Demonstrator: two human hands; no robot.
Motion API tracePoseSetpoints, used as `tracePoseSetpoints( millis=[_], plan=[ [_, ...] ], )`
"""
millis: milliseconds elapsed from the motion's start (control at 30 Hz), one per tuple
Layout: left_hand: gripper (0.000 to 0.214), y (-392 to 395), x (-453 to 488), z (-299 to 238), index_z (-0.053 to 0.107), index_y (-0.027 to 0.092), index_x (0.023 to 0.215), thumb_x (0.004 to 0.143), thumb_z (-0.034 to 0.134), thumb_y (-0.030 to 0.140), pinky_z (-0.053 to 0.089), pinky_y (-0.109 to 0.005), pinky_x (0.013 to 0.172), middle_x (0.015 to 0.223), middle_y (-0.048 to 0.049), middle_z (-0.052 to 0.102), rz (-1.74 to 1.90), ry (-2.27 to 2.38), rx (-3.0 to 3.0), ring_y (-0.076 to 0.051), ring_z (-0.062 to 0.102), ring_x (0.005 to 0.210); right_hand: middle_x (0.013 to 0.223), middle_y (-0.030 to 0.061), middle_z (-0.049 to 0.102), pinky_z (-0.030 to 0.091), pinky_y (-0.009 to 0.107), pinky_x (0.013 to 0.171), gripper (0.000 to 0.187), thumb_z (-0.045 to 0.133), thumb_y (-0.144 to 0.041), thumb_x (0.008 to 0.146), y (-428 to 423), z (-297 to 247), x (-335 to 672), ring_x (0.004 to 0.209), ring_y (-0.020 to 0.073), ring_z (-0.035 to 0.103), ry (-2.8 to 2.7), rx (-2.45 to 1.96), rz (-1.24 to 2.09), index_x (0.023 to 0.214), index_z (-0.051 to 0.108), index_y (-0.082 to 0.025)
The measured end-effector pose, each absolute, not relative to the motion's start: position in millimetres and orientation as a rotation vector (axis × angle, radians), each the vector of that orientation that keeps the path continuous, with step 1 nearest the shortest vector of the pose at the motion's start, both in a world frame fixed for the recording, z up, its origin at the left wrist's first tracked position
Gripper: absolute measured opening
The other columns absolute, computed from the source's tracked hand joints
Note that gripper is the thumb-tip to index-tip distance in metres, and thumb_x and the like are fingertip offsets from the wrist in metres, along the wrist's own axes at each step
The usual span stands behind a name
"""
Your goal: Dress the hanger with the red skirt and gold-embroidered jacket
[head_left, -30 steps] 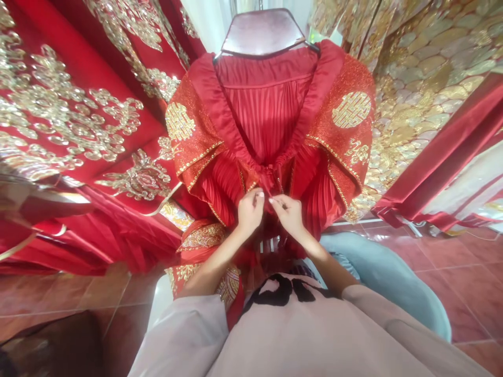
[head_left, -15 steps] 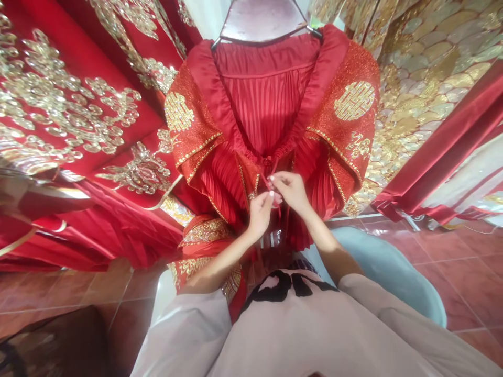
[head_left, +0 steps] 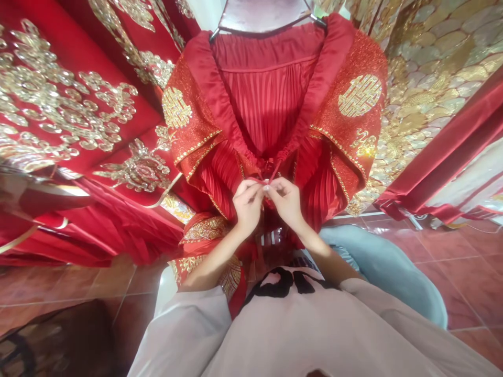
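A red pleated skirt (head_left: 271, 99) with glittering embroidered panels hangs from a hanger (head_left: 271, 27) in front of me. Its gathered waistband dips to a V at the front, where thin red drawstring ends (head_left: 272, 172) come out. Just below that point my left hand (head_left: 249, 204) pinches the drawstring, fingers closed. Close against it, my right hand (head_left: 285, 201) also has its fingertips pressed together on the drawstring. The fingertips of both hands meet, so the exact crossing of the cords is partly hidden.
Red fabric with clear beaded ornament (head_left: 66, 99) hangs at left. Gold sequinned cloth (head_left: 428, 99) covers the right side. A pale blue tub (head_left: 401, 277) stands on the tiled floor (head_left: 463, 262). A dark brown object (head_left: 63, 340) lies at lower left.
My left hand has moved up and slightly left, and the right hand has shifted slightly down and left. Their fingertips now meet on the drawstring. The view has shifted slightly.
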State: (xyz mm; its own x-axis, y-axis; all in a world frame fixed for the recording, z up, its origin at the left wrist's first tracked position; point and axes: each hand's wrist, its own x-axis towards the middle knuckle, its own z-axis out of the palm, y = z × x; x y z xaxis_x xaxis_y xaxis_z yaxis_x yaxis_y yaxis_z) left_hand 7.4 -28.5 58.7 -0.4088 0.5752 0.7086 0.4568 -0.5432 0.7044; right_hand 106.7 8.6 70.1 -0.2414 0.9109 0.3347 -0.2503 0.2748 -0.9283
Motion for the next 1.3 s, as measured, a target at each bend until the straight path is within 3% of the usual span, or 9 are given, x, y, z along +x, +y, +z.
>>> tracePoseSetpoints(
  millis=[67, 167, 300, 367, 533, 667, 833, 1067, 1300],
  plan=[
    [0.006, -27.9, 8.1, 61.9, 0.068, 0.018, 0.075, 0.079, 0.068, 0.023, 0.047, -0.021, 0.064, 0.075, -0.0007, 0.059, 2.115, 1.476, 1.626, -0.010, 0.057, 0.070, 0.057, -0.0035, 0.053, 0.041, 0.021, 0.053, 0.019, 0.061, -0.029, 0.077, 3.3, 69.1, 104.3, 0.052, 0.0075, 0.049, -1.405, -0.680, 1.212, 0.065, 0.055, -0.017],
    [0.014, -22.5, 4.8, 66.5, 0.060, 0.017, 0.078, 0.073, 0.071, 0.024, 0.045, -0.019, 0.059, 0.071, 0.0020, 0.054, 2.078, 1.462, 1.348, -0.008, 0.052, 0.062, 0.058, -0.0029, 0.055, 0.040, 0.021, 0.054, 0.020, 0.061, -0.031, 0.078, -0.3, 69.9, 104.5, 0.053, 0.0077, 0.049, -1.460, -0.699, 1.187, 0.065, 0.055, -0.017],
    [0.026, -17.1, -5.1, 76.0, 0.056, 0.018, 0.089, 0.068, 0.071, 0.022, 0.048, -0.022, 0.072, 0.085, -0.0010, 0.060, 1.869, 1.397, 1.296, -0.011, 0.059, 0.078, 0.060, -0.0021, 0.059, 0.041, 0.022, 0.054, 0.017, 0.063, -0.032, 0.077, -1.1, 71.6, 106.9, 0.053, 0.0085, 0.051, -1.483, -0.682, 1.254, 0.070, 0.057, -0.017],
    [0.018, -17.9, -7.8, 80.4, 0.059, 0.016, 0.085, 0.072, 0.068, 0.026, 0.048, -0.023, 0.073, 0.084, -0.0026, 0.062, 1.761, 1.325, 1.349, -0.013, 0.061, 0.079, 0.059, -0.0021, 0.059, 0.042, 0.022, 0.053, 0.017, 0.063, -0.033, 0.077, -2.1, 72.8, 107.3, 0.052, 0.0085, 0.051, -1.475, -0.671, 1.284, 0.071, 0.058, -0.018],
    [0.023, -20.9, -9.1, 79.8, 0.062, 0.016, 0.078, 0.073, 0.069, 0.037, 0.043, -0.020, 0.049, 0.067, 0.0005, 0.060, 1.663, 1.098, 1.195, -0.008, 0.051, 0.051, 0.060, -0.0020, 0.062, 0.044, 0.022, 0.055, 0.020, 0.066, -0.035, 0.075, -5.0, 78.6, 109.9, 0.055, 0.0088, 0.054, -1.475, -0.662, 1.304, 0.068, 0.058, -0.019],
    [0.035, -18.9, -14.5, 70.9, 0.059, 0.016, 0.073, 0.064, 0.078, 0.044, 0.046, -0.020, 0.051, 0.067, 0.0011, 0.059, 1.626, 0.968, 1.143, -0.008, 0.053, 0.055, 0.058, -0.0028, 0.061, 0.040, 0.020, 0.047, 0.022, 0.069, -0.037, 0.073, -6.1, 81.5, 114.0, 0.048, 0.0067, 0.050, -1.416, -0.637, 1.415, 0.068, 0.058, -0.018],
    [0.044, -17.6, -16.5, 65.3, 0.049, 0.019, 0.070, 0.061, 0.077, 0.051, 0.047, -0.022, 0.051, 0.067, 0.0021, 0.053, 1.575, 0.901, 1.012, -0.008, 0.051, 0.054, 0.055, -0.0042, 0.060, 0.038, 0.019, 0.042, 0.028, 0.073, -0.042, 0.068, -6.1, 81.5, 115.5, 0.043, 0.0055, 0.047, -1.297, -0.568, 1.605, 0.068, 0.058, -0.018],
    [0.020, -16.5, -6.4, 62.1, 0.052, 0.016, 0.071, 0.070, 0.064, 0.033, 0.049, -0.023, 0.059, 0.064, 0.0014, 0.053, 1.480, 0.939, 0.902, -0.009, 0.054, 0.057, 0.054, -0.0034, 0.059, 0.037, 0.018, 0.041, 0.033, 0.076, -0.044, 0.063, -1.4, 84.5, 117.9, 0.043, 0.0049, 0.046, -1.278, -0.600, 1.622, 0.065, 0.058, -0.016],
    [0.008, -12.0, -16.7, 62.5, 0.050, 0.016, 0.062, 0.069, 0.052, 0.019, 0.045, -0.021, 0.057, 0.057, 0.0026, 0.053, 1.553, 1.426, 1.147, -0.009, 0.053, 0.053, 0.052, -0.0035, 0.058, 0.033, 0.017, 0.037, 0.031, 0.076, -0.041, 0.062, 0.8, 83.2, 113.5, 0.040, 0.0039, 0.043, -1.247, -0.647, 1.688, 0.065, 0.058, -0.016]
  ],
)
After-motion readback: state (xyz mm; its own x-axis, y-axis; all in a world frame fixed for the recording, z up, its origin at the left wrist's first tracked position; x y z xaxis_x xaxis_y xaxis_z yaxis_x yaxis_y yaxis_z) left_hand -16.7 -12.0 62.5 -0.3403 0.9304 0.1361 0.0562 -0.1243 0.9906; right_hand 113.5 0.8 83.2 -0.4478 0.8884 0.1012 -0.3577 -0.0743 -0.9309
